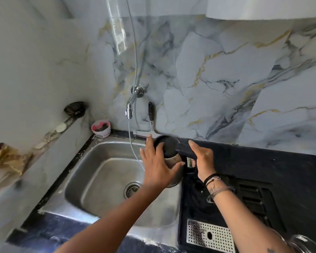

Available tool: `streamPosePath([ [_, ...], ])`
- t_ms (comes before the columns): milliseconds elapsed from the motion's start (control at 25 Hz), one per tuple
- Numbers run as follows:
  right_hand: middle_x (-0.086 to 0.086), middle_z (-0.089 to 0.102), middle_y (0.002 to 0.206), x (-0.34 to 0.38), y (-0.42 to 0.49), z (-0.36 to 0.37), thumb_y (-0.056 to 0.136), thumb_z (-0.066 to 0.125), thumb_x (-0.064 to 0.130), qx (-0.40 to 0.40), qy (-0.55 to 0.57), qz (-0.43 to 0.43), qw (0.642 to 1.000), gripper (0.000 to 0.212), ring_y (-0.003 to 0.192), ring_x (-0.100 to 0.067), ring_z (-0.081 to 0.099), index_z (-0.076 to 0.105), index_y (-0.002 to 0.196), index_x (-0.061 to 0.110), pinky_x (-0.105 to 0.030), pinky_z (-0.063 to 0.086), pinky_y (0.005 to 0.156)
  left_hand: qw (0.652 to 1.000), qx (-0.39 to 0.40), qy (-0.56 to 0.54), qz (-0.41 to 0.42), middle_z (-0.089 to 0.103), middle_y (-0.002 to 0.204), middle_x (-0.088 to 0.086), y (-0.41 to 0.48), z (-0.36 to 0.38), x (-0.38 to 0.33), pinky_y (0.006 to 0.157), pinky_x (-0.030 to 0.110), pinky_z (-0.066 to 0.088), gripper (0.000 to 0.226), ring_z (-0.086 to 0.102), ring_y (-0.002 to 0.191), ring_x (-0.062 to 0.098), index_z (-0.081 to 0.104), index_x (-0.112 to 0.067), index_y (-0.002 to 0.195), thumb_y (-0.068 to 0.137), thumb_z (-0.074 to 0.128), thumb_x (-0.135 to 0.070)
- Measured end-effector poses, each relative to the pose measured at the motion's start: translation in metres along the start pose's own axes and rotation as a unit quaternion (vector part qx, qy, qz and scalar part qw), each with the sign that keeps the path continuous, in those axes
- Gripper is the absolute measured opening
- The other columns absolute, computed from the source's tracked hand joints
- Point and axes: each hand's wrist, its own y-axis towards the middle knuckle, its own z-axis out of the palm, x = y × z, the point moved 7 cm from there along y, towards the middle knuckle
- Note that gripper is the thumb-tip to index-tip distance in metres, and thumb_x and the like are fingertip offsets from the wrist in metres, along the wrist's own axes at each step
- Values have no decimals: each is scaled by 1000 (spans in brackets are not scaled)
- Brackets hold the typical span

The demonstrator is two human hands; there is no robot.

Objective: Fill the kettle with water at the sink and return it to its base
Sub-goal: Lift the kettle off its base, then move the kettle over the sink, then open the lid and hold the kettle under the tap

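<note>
A steel kettle (173, 159) with a black lid and black handle hangs over the right rim of the steel sink (102, 156). My right hand (202, 157) grips the kettle's handle. My left hand (157, 165) lies flat against the kettle's side and lid, fingers spread. A chrome wall tap (130, 105) sticks out above the sink's back edge, left of the kettle, and a thin stream of water (133, 148) falls from it into the basin, beside the kettle. I do not see the kettle's base for certain.
Dark counter (263, 161) runs right of the sink, with a black slotted appliance (252, 198) and a perforated metal tray (208, 234) near the front. A pink-and-white cup (101, 128) stands at the sink's back left corner. A dark-handled scraper (150, 114) leans on the marble backsplash. Clear glass (306, 243) sits bottom right.
</note>
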Motion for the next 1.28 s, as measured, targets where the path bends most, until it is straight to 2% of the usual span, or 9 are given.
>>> streamPosePath([
  [80,-12,50,73,-9,4,42,68,79,45,7,11,3,1000,45,69,-25,43,67,71,2,-38,35,62,999,-10,-14,-36,13,164,20,14,-17,28,121,52,8,81,13,152,37,48,-5,133,71,80,-47],
  [200,-3,59,60,-19,7,92,73,75,44,27,-1,7,1000,35,60,-16,52,71,60,11,-27,43,56,997,-42,-23,-53,8,165,20,28,-31,64,122,51,-1,69,3,153,34,47,-3,129,72,77,-28],
  [440,1,48,44,-45,18,146,88,68,27,-9,64,58,996,38,39,-14,39,63,52,16,-21,29,39,986,-32,164,24,10,161,33,65,-46,74,119,63,3,74,2,150,43,42,11,136,70,55,-19],
  [560,0,48,45,-55,28,157,85,68,29,-11,71,55,996,34,40,-13,40,62,57,11,-21,30,40,945,-33,299,130,-4,163,29,73,-45,72,119,61,-4,91,-5,151,42,27,10,148,70,67,-16],
  [760,3,66,56,-83,40,167,81,70,22,-19,98,76,992,26,52,-8,60,73,55,18,-20,46,48,832,20,482,276,-19,159,34,80,-26,79,114,66,-13,78,-9,149,47,19,5,154,87,34,-32],
  [880,-1,73,65,-103,50,165,76,73,29,-34,104,95,989,17,62,-11,69,78,65,16,-21,52,52,800,40,515,305,-18,160,33,86,-14,84,112,68,-16,79,-3,151,45,21,3,154,88,36,-37],
  [1040,1,73,68,-125,67,163,83,71,31,-41,36,112,992,21,71,-17,68,75,70,15,-32,55,66,854,51,430,288,0,165,24,95,-3,89,116,65,1,79,12,152,41,35,-7,151,81,61,-34],
  [1200,15,62,88,-141,84,173,101,48,4,13,43,142,989,26,80,15,63,63,99,24,-7,46,71,877,53,360,313,14,165,20,104,-2,85,117,61,7,95,21,151,37,29,-9,152,72,76,-33],
  [1280,3,69,77,-142,91,172,95,60,19,36,42,126,990,17,70,0,67,71,84,25,-20,53,64,914,12,284,289,12,165,18,112,-14,88,119,61,4,89,20,150,33,26,-8,153,85,66,-51],
])
